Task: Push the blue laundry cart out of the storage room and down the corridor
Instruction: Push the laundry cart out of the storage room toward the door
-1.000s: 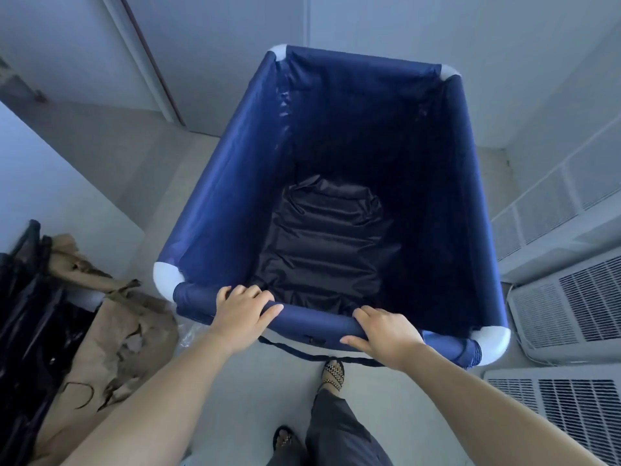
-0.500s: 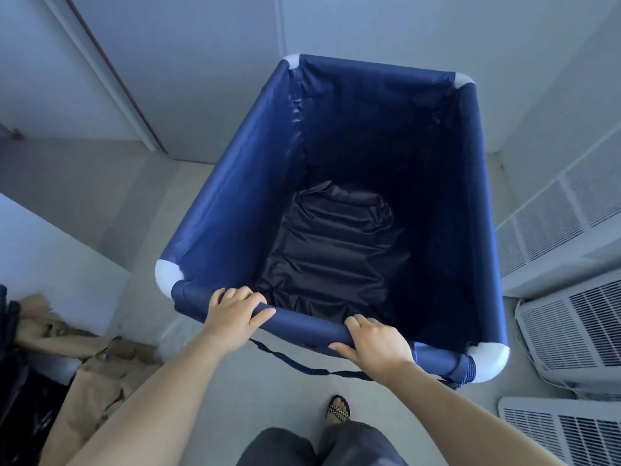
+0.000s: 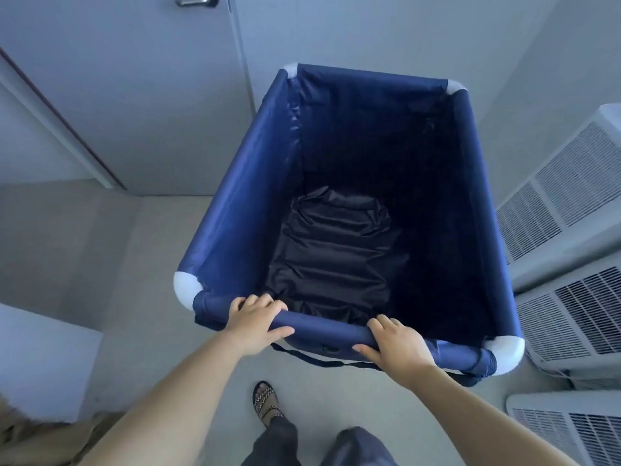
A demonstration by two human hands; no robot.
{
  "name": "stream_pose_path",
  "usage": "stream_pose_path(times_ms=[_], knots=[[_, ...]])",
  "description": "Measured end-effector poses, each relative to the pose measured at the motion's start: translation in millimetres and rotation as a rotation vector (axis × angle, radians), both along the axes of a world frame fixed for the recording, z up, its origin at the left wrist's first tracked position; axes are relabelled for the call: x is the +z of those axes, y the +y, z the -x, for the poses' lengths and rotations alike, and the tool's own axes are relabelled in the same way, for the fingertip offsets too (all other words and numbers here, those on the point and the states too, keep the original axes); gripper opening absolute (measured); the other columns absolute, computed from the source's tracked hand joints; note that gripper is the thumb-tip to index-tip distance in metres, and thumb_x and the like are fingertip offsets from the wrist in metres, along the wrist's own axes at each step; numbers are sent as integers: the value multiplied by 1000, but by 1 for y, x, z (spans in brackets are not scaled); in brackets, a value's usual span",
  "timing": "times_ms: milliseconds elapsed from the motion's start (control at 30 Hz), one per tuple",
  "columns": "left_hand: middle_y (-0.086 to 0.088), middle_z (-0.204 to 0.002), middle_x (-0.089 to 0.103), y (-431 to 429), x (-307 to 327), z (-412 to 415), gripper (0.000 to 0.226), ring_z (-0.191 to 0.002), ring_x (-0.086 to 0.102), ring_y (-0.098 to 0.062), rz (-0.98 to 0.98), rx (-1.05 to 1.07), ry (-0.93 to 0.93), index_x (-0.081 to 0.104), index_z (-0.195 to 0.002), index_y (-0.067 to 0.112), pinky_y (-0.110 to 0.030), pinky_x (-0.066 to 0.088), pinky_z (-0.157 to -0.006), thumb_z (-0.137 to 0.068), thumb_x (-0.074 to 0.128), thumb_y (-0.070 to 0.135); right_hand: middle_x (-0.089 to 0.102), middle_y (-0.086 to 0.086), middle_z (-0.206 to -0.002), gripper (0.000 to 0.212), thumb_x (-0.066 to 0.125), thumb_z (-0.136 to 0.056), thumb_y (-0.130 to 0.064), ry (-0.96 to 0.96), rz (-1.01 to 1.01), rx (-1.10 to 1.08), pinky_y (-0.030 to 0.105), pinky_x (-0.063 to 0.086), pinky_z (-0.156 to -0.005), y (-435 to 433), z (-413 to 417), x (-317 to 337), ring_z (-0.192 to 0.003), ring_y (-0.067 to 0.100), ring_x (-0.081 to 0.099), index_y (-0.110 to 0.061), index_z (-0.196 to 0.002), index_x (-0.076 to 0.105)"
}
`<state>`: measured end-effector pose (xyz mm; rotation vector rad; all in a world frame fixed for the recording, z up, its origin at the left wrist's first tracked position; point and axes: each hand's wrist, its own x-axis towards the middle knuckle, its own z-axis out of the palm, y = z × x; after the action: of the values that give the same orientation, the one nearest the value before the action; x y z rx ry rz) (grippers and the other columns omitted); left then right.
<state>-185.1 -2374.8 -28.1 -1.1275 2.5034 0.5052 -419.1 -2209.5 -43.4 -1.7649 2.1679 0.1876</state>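
The blue laundry cart (image 3: 242, 210) stands right in front of me, a deep fabric bin with white corner caps and a dark crumpled liner at its bottom. My left hand (image 3: 255, 322) wraps the near top rail towards its left end. My right hand (image 3: 393, 343) grips the same rail further right. The cart's far end points at a grey door (image 3: 134, 95) ahead. A dark strap hangs under the near rail.
A door handle (image 3: 196, 1) shows at the top edge. White louvred units (image 3: 568, 307) line the right wall, close to the cart's side. A white block (image 3: 43, 361) and brown paper sit at the lower left. My sandalled foot (image 3: 267, 401) is behind the cart.
The cart and I have moved forward towards the door, which looms larger. The black bags and brown paper at the left have slipped out of view behind me. Both hands keep their grip.
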Motion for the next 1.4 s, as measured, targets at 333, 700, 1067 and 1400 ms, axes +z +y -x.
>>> stream_pose_path(times_ms=[333,700,1067,1400], knots=[[10,-126,45,-86,4,-6,41,-121,38,-16,50,-160,37,36,-132,39,-37,18,-107,-93,38,53,53,-7,-107,60,25,-84,-72,63,22,-208,31,38,-80,-55,-7,2,-96,16,50,-24,-112,49],[7,-127,43,-137,7,23,37,-121,36,-20,-6,-237,19,35,-130,38,-40,19,-105,-95,36,50,48,-5,-113,57,22,-88,-68,129,-33,-368,36,32,-86,-94,-13,6,-101,18,47,-27,-124,42],[8,-125,43,-188,0,66,38,-119,37,-19,28,-260,39,34,-131,37,-39,19,-106,-95,36,50,43,-1,-113,56,22,-87,-69,133,-26,-389,38,34,-83,-140,27,1,-102,20,44,-28,-122,40],[9,-122,44,-262,2,148,40,-118,37,-18,-13,-253,0,37,-128,38,-38,17,-105,-92,36,56,45,-1,-112,60,19,-86,-71,107,-37,-408,37,36,-79,-209,101,1,-101,22,46,-28,-123,40]])
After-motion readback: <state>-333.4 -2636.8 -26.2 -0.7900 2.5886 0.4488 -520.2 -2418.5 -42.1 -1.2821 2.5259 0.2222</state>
